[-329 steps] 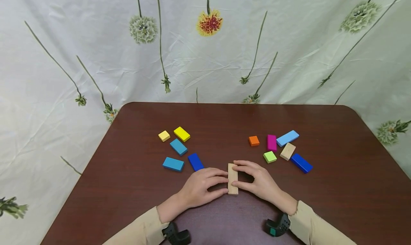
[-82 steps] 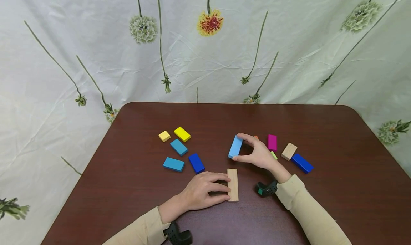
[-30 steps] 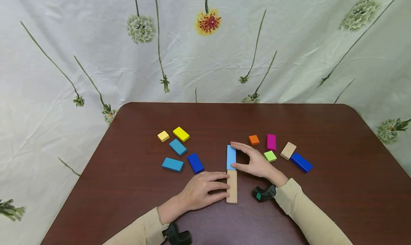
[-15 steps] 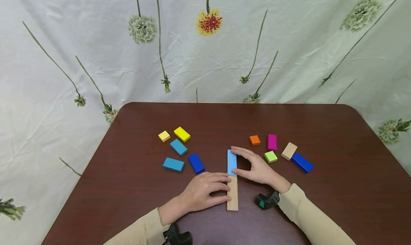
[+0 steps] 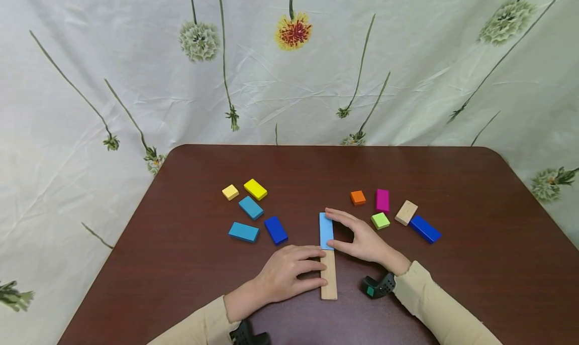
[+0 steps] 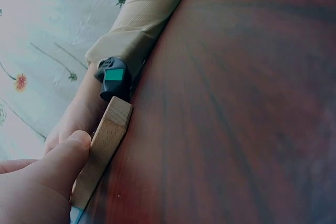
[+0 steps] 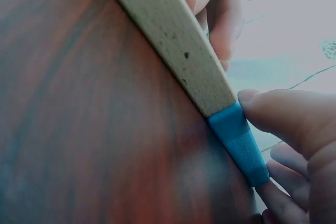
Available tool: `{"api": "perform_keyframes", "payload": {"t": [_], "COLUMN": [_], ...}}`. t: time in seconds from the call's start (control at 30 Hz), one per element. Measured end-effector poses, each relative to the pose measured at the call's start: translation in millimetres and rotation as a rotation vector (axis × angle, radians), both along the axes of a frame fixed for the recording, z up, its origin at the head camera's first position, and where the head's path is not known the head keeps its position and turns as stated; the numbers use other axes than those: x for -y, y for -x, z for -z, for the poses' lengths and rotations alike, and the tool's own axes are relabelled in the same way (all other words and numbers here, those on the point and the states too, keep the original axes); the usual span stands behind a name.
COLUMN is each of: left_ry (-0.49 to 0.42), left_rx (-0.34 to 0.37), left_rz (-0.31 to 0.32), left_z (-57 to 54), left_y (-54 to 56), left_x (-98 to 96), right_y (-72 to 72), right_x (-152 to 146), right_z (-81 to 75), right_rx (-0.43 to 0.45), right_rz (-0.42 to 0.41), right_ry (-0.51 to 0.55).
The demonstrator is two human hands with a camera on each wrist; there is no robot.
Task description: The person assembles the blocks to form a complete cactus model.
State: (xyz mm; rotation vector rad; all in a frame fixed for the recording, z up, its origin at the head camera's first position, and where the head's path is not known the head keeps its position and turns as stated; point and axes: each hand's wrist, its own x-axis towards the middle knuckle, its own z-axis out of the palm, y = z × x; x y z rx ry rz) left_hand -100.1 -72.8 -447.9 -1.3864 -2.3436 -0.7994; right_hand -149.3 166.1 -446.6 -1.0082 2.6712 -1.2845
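A plain wooden block (image 5: 329, 284) lies lengthwise on the table before the person. End to end with it, on its far side, lies a light-blue block (image 5: 326, 229). My left hand (image 5: 289, 272) rests its fairly straight fingertips along the wooden block's left edge; the left wrist view shows the thumb (image 6: 79, 139) touching that block (image 6: 102, 153). The right hand (image 5: 362, 237) pinches the light-blue block, thumb by its near end and a finger at its far end. In the right wrist view the blue block (image 7: 241, 145) meets the wooden one (image 7: 178, 45).
Left of the hands lie two blue blocks (image 5: 244, 232) (image 5: 251, 207), a dark-blue block (image 5: 276, 230) and two yellow blocks (image 5: 255, 189) (image 5: 230, 192). To the right are orange (image 5: 358, 198), magenta (image 5: 382, 200), green (image 5: 380, 220), wooden (image 5: 406, 213) and dark-blue (image 5: 424, 229) blocks.
The right hand has brought the light-blue block from the right group to the wooden block's far end. During the last second both blocks have slid slightly toward the person.
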Motion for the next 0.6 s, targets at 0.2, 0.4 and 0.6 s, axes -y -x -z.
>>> {"api": "perform_keyframes", "payload": {"t": [0.2,0.4,0.6], "left_ry": [-0.018,-0.018,-0.020], "left_rx": [0.002,0.009,0.000], "left_rz": [-0.006,-0.009,-0.016], "left_z": [1.5,2.6,1.7], "left_y": [-1.3,-1.2,-2.0], "left_x": [0.1,0.4,-0.6], "right_y": [0.0,-0.6,-0.9], "right_x": [0.5,1.1,1.4], "right_z": [0.2,0.5,0.6], "right_rx": [-0.009,0.002,0.011], "right_rz": [-0.008,-0.013,-0.012], "right_ry": [0.003,0.008,0.015]}}
